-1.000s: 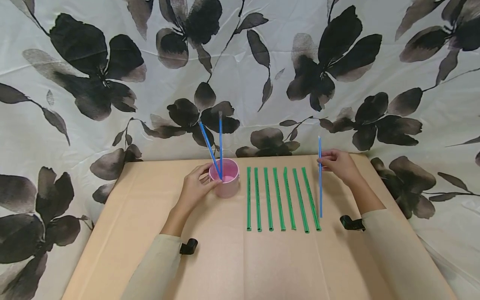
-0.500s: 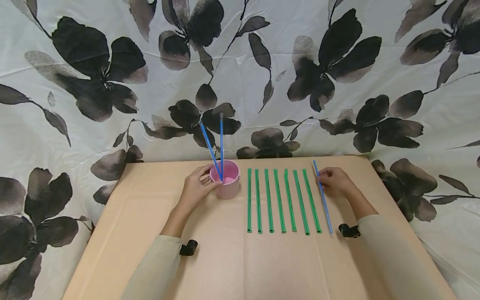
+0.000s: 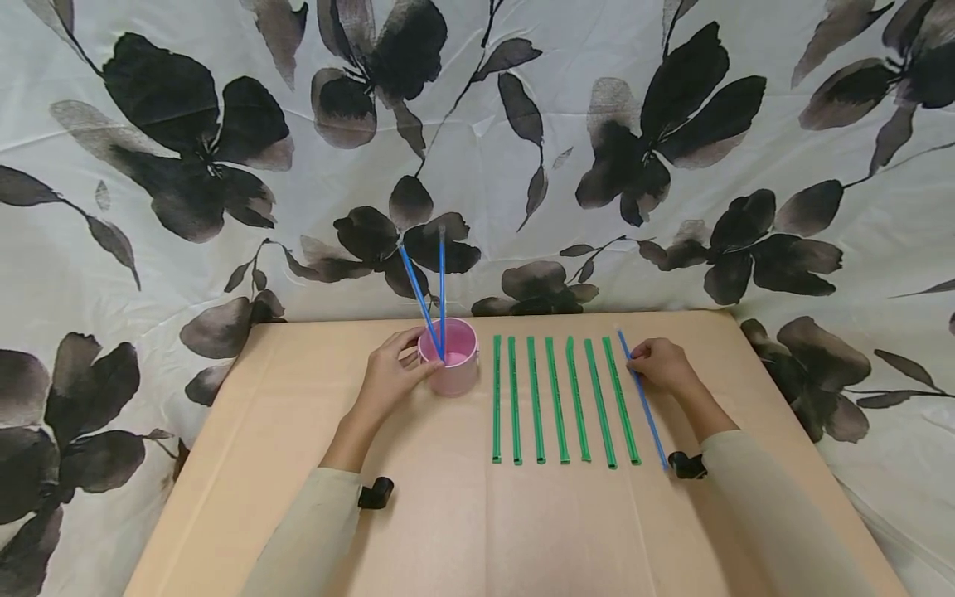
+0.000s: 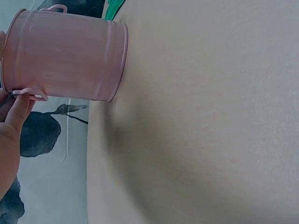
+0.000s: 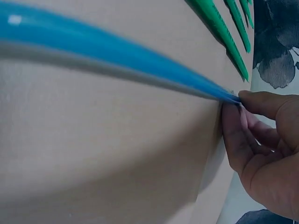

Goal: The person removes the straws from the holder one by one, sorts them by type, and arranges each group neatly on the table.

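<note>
Between thumb and fingers, my right hand [image 3: 660, 362] pinches a slim blue straw [image 3: 647, 412], which lies slanted along the table just right of a row of green straws [image 3: 555, 398]. In the right wrist view the blue straw [image 5: 107, 44] runs close over the table with its shadow beside it. My left hand [image 3: 391, 369] grips a small pink bucket [image 3: 455, 380] at its left side. The left wrist view shows fingers at the small side handle of the pink bucket [image 4: 65, 56]. Two blue straws [image 3: 442, 290] stand leaning in the bucket.
Several green straws lie side by side, roughly parallel, on the tan table [image 3: 418, 531]. A white cloth with dark flowers [image 3: 522, 166] hangs behind the table's back edge. Small black wrist cameras [image 3: 375, 492] sit on both sleeves.
The right hand has brought the blue straw down and toward me, from upright to slanted along the table beside the green row. The left hand and bucket stay in place.
</note>
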`<state>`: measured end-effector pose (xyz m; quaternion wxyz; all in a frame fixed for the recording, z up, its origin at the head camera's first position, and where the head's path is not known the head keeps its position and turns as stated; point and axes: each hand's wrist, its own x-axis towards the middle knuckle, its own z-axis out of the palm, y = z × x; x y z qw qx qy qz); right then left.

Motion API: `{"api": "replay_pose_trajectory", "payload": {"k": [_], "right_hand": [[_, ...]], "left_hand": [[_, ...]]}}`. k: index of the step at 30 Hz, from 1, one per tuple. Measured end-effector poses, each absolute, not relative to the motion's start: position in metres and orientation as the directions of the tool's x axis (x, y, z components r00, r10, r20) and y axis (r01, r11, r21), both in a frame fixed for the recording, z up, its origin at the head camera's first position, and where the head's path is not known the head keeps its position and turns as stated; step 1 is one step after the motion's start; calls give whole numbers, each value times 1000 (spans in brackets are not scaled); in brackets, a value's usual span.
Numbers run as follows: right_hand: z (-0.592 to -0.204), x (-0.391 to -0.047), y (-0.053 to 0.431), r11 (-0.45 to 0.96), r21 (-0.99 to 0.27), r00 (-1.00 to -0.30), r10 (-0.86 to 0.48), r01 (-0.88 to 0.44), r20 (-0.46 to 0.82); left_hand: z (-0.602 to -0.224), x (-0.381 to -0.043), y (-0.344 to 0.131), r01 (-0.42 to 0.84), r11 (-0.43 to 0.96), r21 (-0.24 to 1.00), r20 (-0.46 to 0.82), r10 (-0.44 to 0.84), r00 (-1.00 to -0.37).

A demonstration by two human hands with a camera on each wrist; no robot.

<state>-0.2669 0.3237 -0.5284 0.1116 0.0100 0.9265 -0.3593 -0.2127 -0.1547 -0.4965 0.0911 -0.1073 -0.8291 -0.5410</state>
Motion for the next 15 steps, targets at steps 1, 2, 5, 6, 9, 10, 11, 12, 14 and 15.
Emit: {"api": "replay_pose_trajectory", "payload": {"k": [1, 2, 5, 6, 9, 10, 11, 12, 14, 15], "right_hand": [[-528, -267, 323, 747, -658, -975, -60, 99, -214], [-528, -266, 323, 752, -651, -975, -57, 99, -213], [-529, -265, 322, 770, -632, -979, -50, 87, -196], [-529, -264, 322, 778, -623, -981, -47, 81, -186], [-531, -262, 322, 799, -598, -987, -33, 68, -156], [-532, -261, 322, 805, -590, -989, -25, 67, -147], [-532, -261, 322, 806, -588, -989, -22, 68, -144], [-533, -260, 323, 808, -585, -990, -19, 68, -141], [-535, -260, 324, 805, -589, -990, -12, 72, -137], [-536, -259, 325, 803, -591, -991, -10, 73, -136]], "left_hand": [[-496, -213, -155, 277, 392, 877, 268, 80, -960], [-497, -213, -155, 278, 391, 877, 268, 80, -960], [-496, -213, -155, 276, 392, 878, 268, 78, -960], [-496, -212, -155, 274, 391, 879, 266, 75, -961], [-496, -212, -155, 265, 388, 883, 259, 69, -964], [-496, -212, -155, 262, 387, 884, 256, 68, -964], [-496, -212, -155, 261, 384, 886, 255, 67, -965], [-497, -212, -156, 260, 383, 886, 254, 67, -965], [-497, -211, -155, 260, 385, 886, 254, 67, -965], [-497, -210, -155, 259, 386, 885, 253, 66, -965]]}}
